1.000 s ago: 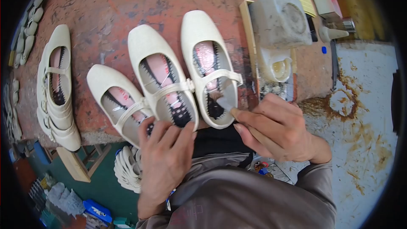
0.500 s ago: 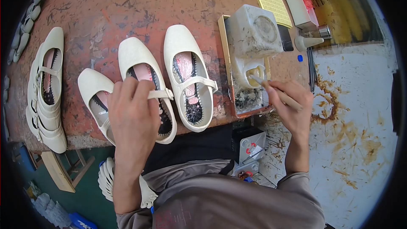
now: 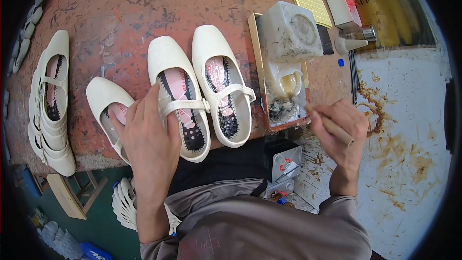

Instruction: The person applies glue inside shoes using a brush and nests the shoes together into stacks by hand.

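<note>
The tip of a wooden-handled brush (image 3: 343, 136) is blurred. The leftmost of three cream shoes (image 3: 102, 91) on the scuffed red desk (image 3: 120, 29) is partly hidden by the left hand (image 3: 153, 139), whose grip cannot be made out. The shoes are smooth, square-toed and strapped. The brush, gripped in the right hand (image 3: 342, 127), has been drawn back from the yellowish contents (image 3: 290, 84) of a white pot (image 3: 275, 73).

Looking like a shoemaking workshop: showing cream strap shoes (image 3: 207, 38) on a scuffed, stained workbench (image 3: 110, 24), exposing a grimy pot (image 3: 283, 74) of yellowish liquid (image 3: 291, 85) at the workbench's right end, displaying brown splatters (image 3: 421, 171) across a pale surface (image 3: 409, 74) to the workbench's right.
</note>
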{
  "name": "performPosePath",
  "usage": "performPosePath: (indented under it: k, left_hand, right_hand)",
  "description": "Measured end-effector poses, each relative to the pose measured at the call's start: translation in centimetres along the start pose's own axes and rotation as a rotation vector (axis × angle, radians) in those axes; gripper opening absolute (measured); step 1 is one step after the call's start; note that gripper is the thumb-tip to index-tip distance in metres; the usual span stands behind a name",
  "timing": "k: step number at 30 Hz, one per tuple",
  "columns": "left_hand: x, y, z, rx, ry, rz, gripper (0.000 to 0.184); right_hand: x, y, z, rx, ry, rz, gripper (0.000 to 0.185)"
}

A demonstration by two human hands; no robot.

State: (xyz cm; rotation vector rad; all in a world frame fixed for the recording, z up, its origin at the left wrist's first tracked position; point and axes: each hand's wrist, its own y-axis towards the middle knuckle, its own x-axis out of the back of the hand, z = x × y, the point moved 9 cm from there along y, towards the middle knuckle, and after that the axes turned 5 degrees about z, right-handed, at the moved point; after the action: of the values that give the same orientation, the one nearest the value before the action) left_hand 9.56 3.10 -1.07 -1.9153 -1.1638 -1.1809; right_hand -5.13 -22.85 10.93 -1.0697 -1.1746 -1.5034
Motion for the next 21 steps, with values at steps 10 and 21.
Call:
performPosePath:
  k: [10, 21]
  left_hand:
    - [2.1, -1.5, 2.2, -0.075, -0.234, -0.145, 0.019]
    - [1.5, -1.6, 2.5, -0.150, -0.248, -0.185, 0.019]
  right_hand:
    - [2.6, 1.8, 1.3, -0.050, 0.663, -0.190, 0.015]
    - [-9.2, 6.4, 12.8, 0.408, 0.494, 0.215, 0.028]
